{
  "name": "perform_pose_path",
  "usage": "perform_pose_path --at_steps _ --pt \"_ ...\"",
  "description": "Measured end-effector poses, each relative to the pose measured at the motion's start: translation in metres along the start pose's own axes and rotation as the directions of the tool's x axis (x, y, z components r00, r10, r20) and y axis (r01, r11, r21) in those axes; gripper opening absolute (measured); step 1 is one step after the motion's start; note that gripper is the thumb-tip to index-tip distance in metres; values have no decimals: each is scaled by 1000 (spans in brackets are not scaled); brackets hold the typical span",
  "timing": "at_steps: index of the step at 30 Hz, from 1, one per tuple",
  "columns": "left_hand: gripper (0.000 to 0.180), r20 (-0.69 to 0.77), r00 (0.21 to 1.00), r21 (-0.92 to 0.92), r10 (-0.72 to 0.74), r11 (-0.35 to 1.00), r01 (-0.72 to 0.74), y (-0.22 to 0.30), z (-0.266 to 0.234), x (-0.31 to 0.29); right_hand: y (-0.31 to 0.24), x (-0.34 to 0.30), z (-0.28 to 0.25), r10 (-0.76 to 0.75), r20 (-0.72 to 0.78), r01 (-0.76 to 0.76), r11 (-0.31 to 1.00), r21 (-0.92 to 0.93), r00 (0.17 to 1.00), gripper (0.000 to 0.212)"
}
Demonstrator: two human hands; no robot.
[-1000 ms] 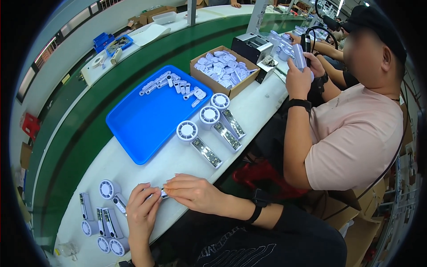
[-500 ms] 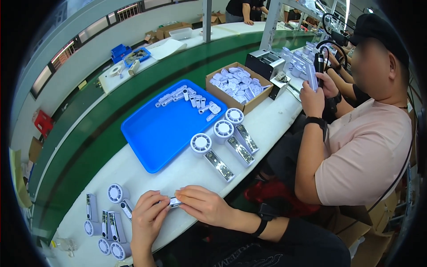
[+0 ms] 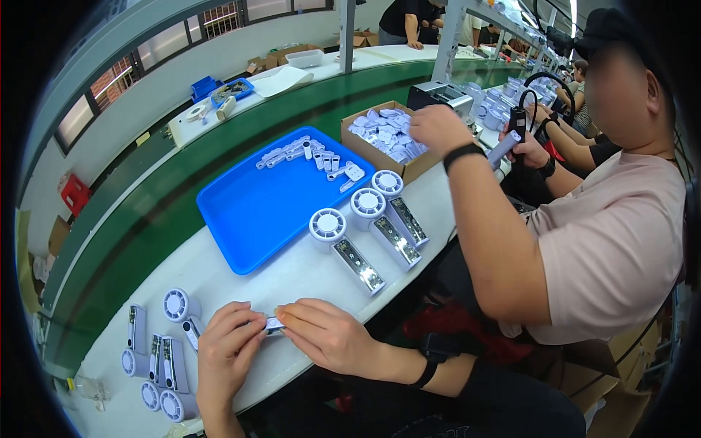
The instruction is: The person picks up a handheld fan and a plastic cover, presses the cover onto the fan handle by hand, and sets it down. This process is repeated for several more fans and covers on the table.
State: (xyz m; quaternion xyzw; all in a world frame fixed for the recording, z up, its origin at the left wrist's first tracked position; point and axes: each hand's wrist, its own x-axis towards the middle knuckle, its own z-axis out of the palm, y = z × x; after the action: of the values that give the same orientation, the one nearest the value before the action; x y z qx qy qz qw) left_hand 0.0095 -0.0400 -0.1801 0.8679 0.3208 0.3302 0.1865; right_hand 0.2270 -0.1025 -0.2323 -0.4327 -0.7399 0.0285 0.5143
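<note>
Over the bench's near edge, my left hand (image 3: 228, 350) and my right hand (image 3: 332, 337) pinch opposite ends of a small pale plastic handle cover (image 3: 274, 323) with a dark edge. My fingertips hide much of it. Left of my hands lie several lavender handheld fans (image 3: 174, 405), some with circuit boards showing in their handles. The fan nearest my left hand (image 3: 180, 304) has a pale cover strip on its handle. Beyond my right hand are three more fans (image 3: 358, 266) with opened handles and exposed boards.
A blue tray (image 3: 237, 244) holds several small covers (image 3: 292, 152) at its far end. Behind the fans stands a cardboard box (image 3: 420, 169) of pale plastic parts. At right, a co-worker's arm (image 3: 496, 233) extends over the bench; their other hand holds a screwdriver (image 3: 518, 125). A green conveyor (image 3: 157, 197) runs behind.
The co-worker's near hand has left the piece and screwdriver and reached left to the cardboard box. My hands have shifted slightly left in view, still gripping the handle cover.
</note>
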Motion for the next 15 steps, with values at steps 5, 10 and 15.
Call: perform_pose_path --at_steps 5,10,15 --pt "20 -22 1000 4 14 1000 -14 1 1 -2 -2 -1 8 12 -40 -12 1000 4 999 28" --pt "19 -34 999 -2 21 1000 -21 -1 1 -3 -5 0 6 2 -61 -3 1000 -24 998 23" --pt "19 -45 998 22 53 998 -52 -5 3 -9 -5 -5 8 59 -116 -55 998 36 992 26"
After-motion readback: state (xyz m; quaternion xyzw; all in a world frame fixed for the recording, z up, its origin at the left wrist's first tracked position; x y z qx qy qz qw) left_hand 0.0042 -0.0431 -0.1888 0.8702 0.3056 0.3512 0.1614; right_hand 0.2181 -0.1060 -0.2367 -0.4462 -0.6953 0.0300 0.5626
